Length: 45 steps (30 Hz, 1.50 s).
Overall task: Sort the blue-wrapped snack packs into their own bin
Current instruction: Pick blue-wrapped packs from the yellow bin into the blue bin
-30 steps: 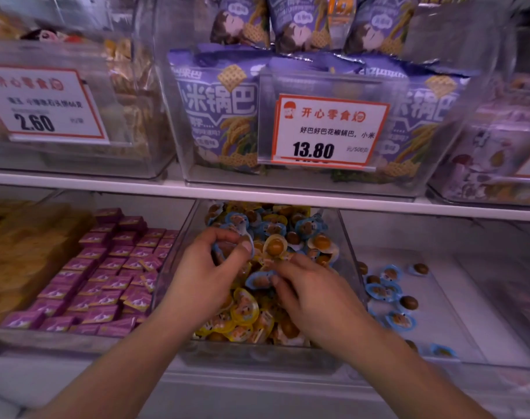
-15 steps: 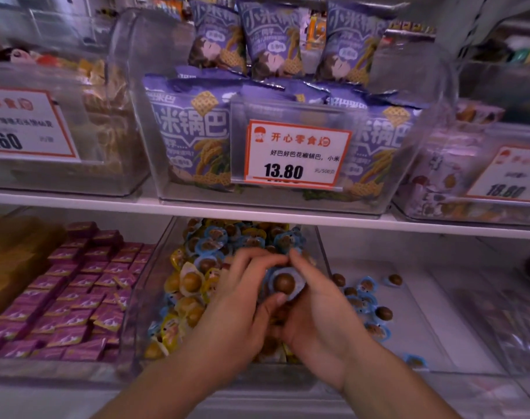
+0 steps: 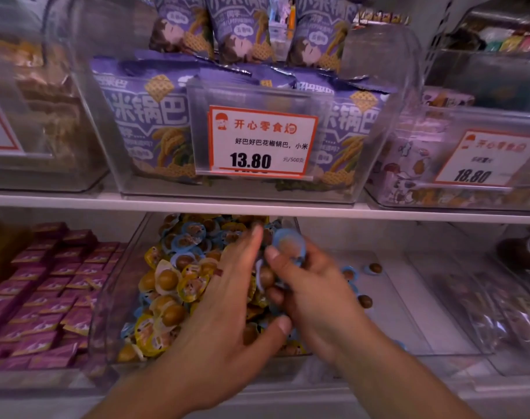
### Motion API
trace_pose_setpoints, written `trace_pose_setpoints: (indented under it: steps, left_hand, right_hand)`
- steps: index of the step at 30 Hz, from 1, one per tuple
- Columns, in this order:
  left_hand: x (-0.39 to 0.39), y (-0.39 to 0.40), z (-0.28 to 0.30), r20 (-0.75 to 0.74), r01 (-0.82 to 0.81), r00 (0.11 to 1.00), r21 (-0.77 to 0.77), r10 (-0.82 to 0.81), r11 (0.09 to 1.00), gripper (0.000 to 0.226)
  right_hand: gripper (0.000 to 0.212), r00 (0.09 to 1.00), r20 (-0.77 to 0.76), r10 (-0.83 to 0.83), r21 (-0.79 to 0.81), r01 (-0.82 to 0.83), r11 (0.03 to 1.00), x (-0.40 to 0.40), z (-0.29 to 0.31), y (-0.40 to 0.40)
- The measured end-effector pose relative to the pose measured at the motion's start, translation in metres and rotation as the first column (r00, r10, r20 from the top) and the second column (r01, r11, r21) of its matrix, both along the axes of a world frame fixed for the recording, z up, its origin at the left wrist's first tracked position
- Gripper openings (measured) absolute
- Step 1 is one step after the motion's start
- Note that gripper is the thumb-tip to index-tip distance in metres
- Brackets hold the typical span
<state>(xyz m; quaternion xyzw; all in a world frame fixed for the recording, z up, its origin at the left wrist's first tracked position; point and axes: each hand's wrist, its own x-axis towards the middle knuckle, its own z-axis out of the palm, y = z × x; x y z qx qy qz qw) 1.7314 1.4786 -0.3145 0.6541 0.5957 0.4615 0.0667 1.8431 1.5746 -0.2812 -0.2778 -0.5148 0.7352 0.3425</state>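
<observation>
Fingers of my right hand (image 3: 312,285) pinch a blue-wrapped snack pack (image 3: 289,245) above the mixed bin (image 3: 115,297) of blue and yellow packs. My left hand (image 3: 227,300) lies spread, fingers straight, over that pile. A few blue packs (image 3: 348,272) sit in the bin to the right (image 3: 409,328).

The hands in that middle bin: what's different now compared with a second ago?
A second ago both hands were picking among the mixed packs. Since then the right hand has lifted a blue-wrapped pack out, pinched at its fingertips, while the left hand has spread flat over the pile. The middle bin, the few blue packs in the right bin and the purple packets stayed put.
</observation>
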Motion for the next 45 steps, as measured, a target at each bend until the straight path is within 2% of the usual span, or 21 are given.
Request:
trace_pose_setpoints:
  steps: [3,7,9,11,13,14,15,17,18,20,22,25,27,29,31,33,35,37,40,42,45]
  left_hand:
    - [-0.018,0.0,0.0,-0.034,-0.076,0.997,-0.004,0.076,0.997,0.065]
    - [-0.049,0.002,-0.01,-0.163,-0.24,0.96,-0.054,0.229,0.969,0.04]
    - [-0.06,0.001,-0.014,-0.217,-0.285,0.941,-0.1,0.259,0.953,0.038]
    - [-0.068,-0.001,-0.015,-0.266,-0.311,0.926,-0.132,0.269,0.941,0.04]
    - [-0.072,-0.002,-0.014,-0.322,-0.311,0.913,-0.158,0.249,0.937,0.045]
    - [-0.072,-0.001,-0.014,-0.356,-0.308,0.906,-0.182,0.229,0.934,0.048]
    - [-0.071,-0.002,-0.014,-0.394,-0.302,0.897,-0.213,0.202,0.929,0.051]
    - [-0.068,-0.001,-0.017,-0.476,-0.288,0.87,-0.282,0.127,0.915,0.058]
    - [-0.066,-0.001,-0.018,-0.513,-0.283,0.853,-0.303,0.094,0.91,0.06]
    - [-0.063,-0.001,-0.018,-0.532,-0.265,0.844,-0.295,0.073,0.918,0.053]
    - [-0.06,-0.001,-0.014,-0.489,-0.222,0.869,-0.264,0.068,0.939,0.037]
    - [-0.056,-0.003,-0.012,-0.453,-0.152,0.891,-0.228,0.033,0.962,0.025]
    - [-0.057,-0.005,-0.013,-0.37,-0.142,0.926,-0.169,0.071,0.975,0.021]
    - [-0.063,-0.006,-0.014,-0.289,-0.223,0.938,-0.083,0.19,0.971,0.022]
    - [-0.071,-0.006,-0.016,-0.238,-0.377,0.901,-0.022,0.362,0.926,0.028]
    - [-0.077,-0.001,-0.016,-0.205,-0.503,0.852,-0.064,0.481,0.862,0.04]
    - [-0.078,0.006,-0.016,-0.217,-0.536,0.837,-0.147,0.502,0.831,0.052]
    - [-0.078,0.015,-0.017,-0.324,-0.551,0.816,-0.184,0.48,0.814,0.058]
    - [-0.078,0.022,-0.018,-0.443,-0.601,0.756,-0.183,0.481,0.778,0.051]
    - [-0.078,0.023,-0.017,-0.43,-0.602,0.756,-0.159,0.494,0.782,0.042]
    - [-0.077,0.018,-0.015,-0.365,-0.542,0.812,-0.183,0.455,0.82,0.038]
  right_hand:
    - [0.003,0.991,-0.026,-0.129,0.128,0.131,0.983,0.023,0.006,0.035]
    - [0.013,0.911,0.177,-0.372,0.348,0.296,0.89,0.051,-0.009,0.085]
    - [0.024,0.828,0.395,-0.399,0.42,0.224,0.88,0.06,-0.027,0.103]
    - [0.044,0.686,0.646,-0.334,0.439,0.024,0.898,0.064,-0.041,0.11]
    - [0.057,0.556,0.763,-0.331,0.49,-0.162,0.857,0.061,-0.046,0.11]
    - [0.055,0.533,0.747,-0.397,0.563,-0.189,0.805,0.057,-0.044,0.107]
    - [0.048,0.549,0.678,-0.489,0.663,-0.167,0.73,0.052,-0.04,0.101]
    - [0.033,0.649,0.44,-0.621,0.837,-0.047,0.545,0.04,-0.027,0.085]
    - [0.03,0.699,0.34,-0.629,0.889,-0.02,0.458,0.032,-0.02,0.074]
    - [0.03,0.775,0.286,-0.564,0.941,-0.117,0.317,0.015,-0.011,0.053]
    - [0.033,0.777,0.4,-0.486,0.916,-0.317,0.246,-0.001,-0.014,0.035]
    - [0.05,0.604,0.582,-0.545,0.789,-0.581,0.198,-0.019,-0.02,0.034]
    - [0.059,0.522,0.63,-0.575,0.731,-0.649,0.211,-0.028,-0.019,0.042]
    - [0.066,0.473,0.665,-0.578,0.686,-0.692,0.223,-0.038,-0.02,0.051]
    - [0.069,0.421,0.704,-0.573,0.632,-0.739,0.233,-0.051,-0.026,0.057]
    - [0.066,0.404,0.739,-0.539,0.611,-0.739,0.285,-0.063,-0.032,0.058]
    - [0.064,0.411,0.74,-0.532,0.624,-0.716,0.313,-0.07,-0.035,0.058]
    - [0.065,0.403,0.717,-0.569,0.635,-0.714,0.295,-0.074,-0.037,0.057]
    - [0.063,0.373,0.692,-0.619,0.619,-0.747,0.243,-0.077,-0.04,0.053]
    - [0.061,0.374,0.685,-0.625,0.611,-0.762,0.213,-0.075,-0.04,0.051]
    - [0.053,0.409,0.682,-0.607,0.633,-0.746,0.208,-0.069,-0.036,0.052]
